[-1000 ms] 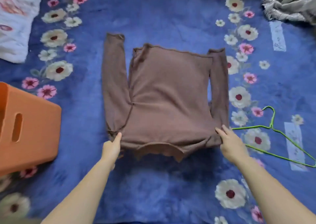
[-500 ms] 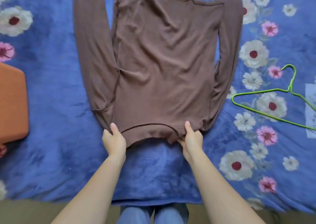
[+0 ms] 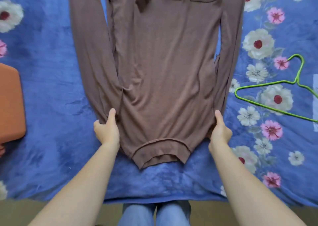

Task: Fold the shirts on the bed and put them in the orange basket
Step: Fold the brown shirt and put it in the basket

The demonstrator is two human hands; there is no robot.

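Head view: a bed (image 3: 51,88) is seen from above, covered by a blue blanket (image 3: 56,174) printed with white and pink flowers; a strip of floor (image 3: 25,208) is shown below its near edge.
brown shirt (image 3: 165,70): laid flat on the middle of the bed, long-sleeved, with the neckband turned toward the person and the hem at the far side; both sleeves are stretched away alongside the body, and their ends are cut off by the top of the frame.
orange basket (image 3: 10,101): set on the bed at the left edge of the frame, well apart from the brown shirt; only one corner is shown.
jeans (image 3: 154,213): the person's legs are seen at the bottom, just below the bed's edge.
left hand (image 3: 107,131): placed at the shoulder on the left side, where sleeve meets body; the grip is closed on the fabric, thumb laid on top, fingers tucked beneath.
right hand (image 3: 221,131): placed at the opposite shoulder; the fabric is pinched by the grip likewise, thumb on top.
green hanger (image 3: 296,82): a thin wire one, laid flat on the blue blanket to the right of the brown shirt, apart from it.
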